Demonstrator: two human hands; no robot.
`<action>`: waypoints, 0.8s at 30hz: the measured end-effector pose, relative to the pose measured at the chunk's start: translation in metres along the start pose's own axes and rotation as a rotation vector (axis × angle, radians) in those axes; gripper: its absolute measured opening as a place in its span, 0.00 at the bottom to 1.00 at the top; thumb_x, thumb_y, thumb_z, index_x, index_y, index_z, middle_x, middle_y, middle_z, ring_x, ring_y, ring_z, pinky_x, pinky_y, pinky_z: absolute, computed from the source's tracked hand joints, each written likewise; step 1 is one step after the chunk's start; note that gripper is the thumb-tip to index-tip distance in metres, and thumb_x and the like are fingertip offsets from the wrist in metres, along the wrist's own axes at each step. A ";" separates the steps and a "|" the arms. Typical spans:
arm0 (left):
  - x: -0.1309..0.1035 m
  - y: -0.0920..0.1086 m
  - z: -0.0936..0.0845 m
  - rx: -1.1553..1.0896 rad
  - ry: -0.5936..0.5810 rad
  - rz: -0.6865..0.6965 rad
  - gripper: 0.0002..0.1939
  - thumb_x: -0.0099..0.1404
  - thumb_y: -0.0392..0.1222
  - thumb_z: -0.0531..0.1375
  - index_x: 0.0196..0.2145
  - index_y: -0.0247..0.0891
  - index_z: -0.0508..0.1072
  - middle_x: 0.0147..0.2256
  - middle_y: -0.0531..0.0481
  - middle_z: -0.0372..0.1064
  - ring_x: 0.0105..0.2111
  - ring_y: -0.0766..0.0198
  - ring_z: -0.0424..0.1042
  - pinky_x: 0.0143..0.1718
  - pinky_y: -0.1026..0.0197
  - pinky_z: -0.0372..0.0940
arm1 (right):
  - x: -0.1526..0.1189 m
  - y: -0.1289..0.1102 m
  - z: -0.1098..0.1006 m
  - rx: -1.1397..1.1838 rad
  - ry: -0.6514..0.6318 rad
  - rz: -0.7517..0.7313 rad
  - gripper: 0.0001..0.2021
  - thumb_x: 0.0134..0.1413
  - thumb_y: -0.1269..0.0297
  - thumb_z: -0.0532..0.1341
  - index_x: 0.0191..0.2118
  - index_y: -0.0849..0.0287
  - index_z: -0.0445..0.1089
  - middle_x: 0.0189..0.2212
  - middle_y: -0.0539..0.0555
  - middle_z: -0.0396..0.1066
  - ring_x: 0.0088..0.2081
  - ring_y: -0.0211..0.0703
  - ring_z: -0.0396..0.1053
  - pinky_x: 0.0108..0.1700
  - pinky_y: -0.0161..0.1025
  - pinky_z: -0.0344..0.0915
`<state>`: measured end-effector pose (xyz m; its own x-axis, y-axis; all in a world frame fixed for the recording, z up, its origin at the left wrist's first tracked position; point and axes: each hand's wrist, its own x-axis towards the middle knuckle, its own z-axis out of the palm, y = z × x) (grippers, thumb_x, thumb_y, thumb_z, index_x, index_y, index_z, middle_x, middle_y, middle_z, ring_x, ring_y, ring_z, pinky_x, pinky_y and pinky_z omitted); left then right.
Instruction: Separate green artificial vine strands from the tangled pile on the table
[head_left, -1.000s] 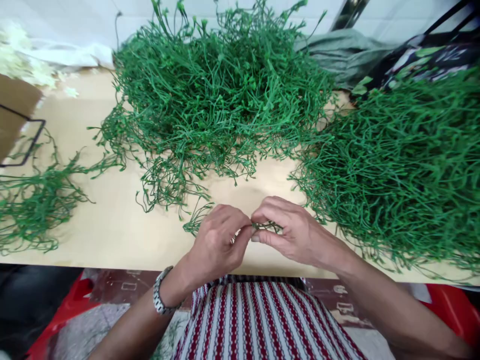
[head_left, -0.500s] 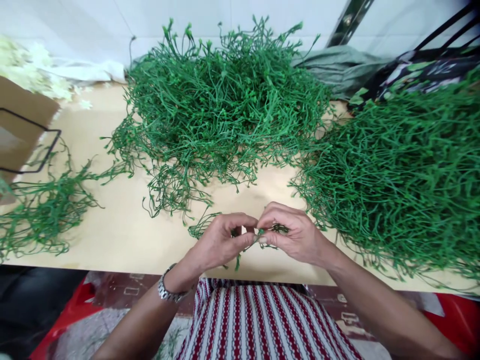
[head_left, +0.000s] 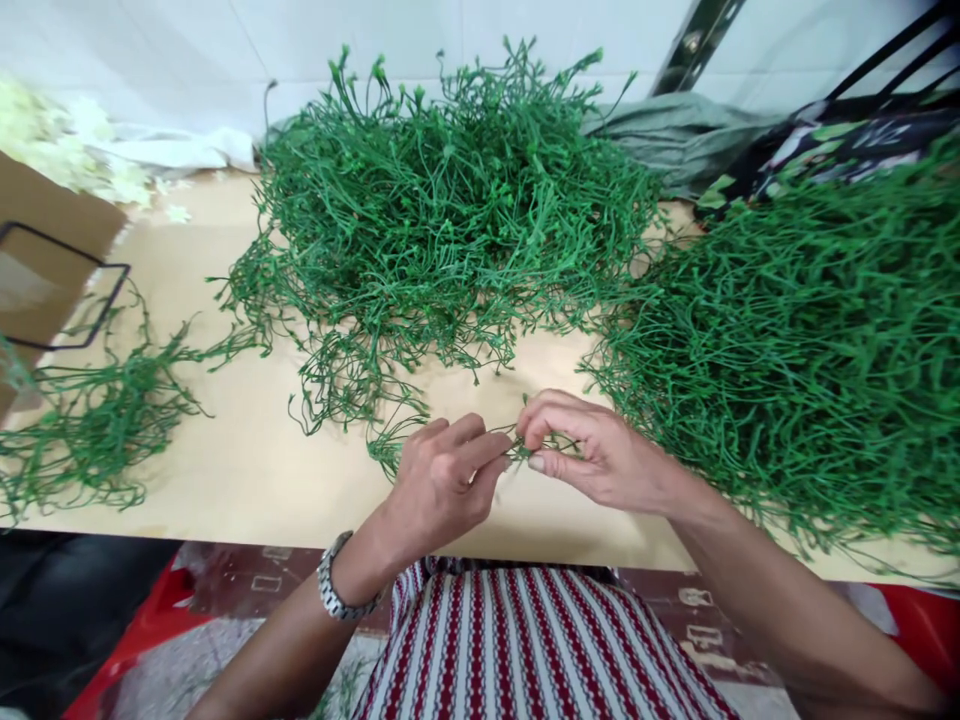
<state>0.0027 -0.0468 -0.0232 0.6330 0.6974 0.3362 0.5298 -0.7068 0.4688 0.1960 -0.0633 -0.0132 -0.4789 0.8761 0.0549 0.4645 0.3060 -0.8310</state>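
Near the table's front edge, my left hand (head_left: pixel 454 480) is closed round a small bunch of thin green plastic stems (head_left: pixel 384 450), whose loose ends stick out past its far left side. Facing it, my right hand (head_left: pixel 589 450) pinches stems of the same kind between thumb and fingers. The fingertips of both hands almost meet, with a few thin stems running between them. Exactly how the stems join there is too small to make out. Beyond the hands lies a large tangled heap of green stems (head_left: pixel 450 200).
A second dense heap of stems (head_left: pixel 780 360) fills the right side. At left lie a smaller pile (head_left: pixel 97 430), a cardboard box (head_left: pixel 56 215), a black wire frame (head_left: pixel 94 262) and pale flowers (head_left: pixel 60 135). Green cloth (head_left: pixel 682 135) rests against the wall behind the wooden table (head_left: pixel 262 440).
My left hand has turned over so its back faces up, its fingers closing more tightly. My right hand has shifted slightly right and its thumb has moved away from the left thumb.
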 end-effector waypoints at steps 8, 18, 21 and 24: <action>0.005 0.005 0.004 0.176 -0.039 0.046 0.10 0.58 0.30 0.51 0.22 0.35 0.68 0.20 0.51 0.63 0.20 0.67 0.59 0.24 0.62 0.54 | -0.004 0.003 0.031 0.451 0.141 0.260 0.07 0.50 0.63 0.59 0.32 0.60 0.61 0.24 0.46 0.58 0.26 0.32 0.57 0.28 0.30 0.58; 0.008 0.003 -0.004 0.056 -0.105 -0.022 0.07 0.60 0.33 0.53 0.36 0.35 0.69 0.26 0.50 0.69 0.25 0.65 0.66 0.27 0.62 0.59 | -0.011 0.009 0.024 0.424 0.208 0.228 0.03 0.56 0.67 0.53 0.34 0.60 0.60 0.25 0.49 0.62 0.27 0.33 0.60 0.29 0.32 0.57; 0.009 0.001 -0.006 0.012 -0.077 -0.052 0.07 0.60 0.32 0.53 0.34 0.35 0.69 0.23 0.51 0.68 0.23 0.66 0.65 0.25 0.64 0.58 | -0.013 0.011 0.022 0.474 0.192 0.225 0.05 0.58 0.64 0.51 0.35 0.60 0.58 0.22 0.47 0.60 0.23 0.32 0.58 0.26 0.31 0.56; 0.009 0.002 -0.007 -0.024 -0.066 -0.036 0.09 0.59 0.34 0.54 0.38 0.35 0.69 0.24 0.50 0.69 0.23 0.66 0.65 0.25 0.64 0.58 | -0.013 0.010 0.024 0.451 0.213 0.214 0.05 0.58 0.63 0.52 0.35 0.59 0.58 0.21 0.46 0.56 0.22 0.31 0.53 0.23 0.29 0.53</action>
<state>0.0056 -0.0409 -0.0136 0.6502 0.7123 0.2643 0.5395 -0.6779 0.4994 0.1893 -0.0803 -0.0353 -0.2252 0.9718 -0.0699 0.1469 -0.0370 -0.9885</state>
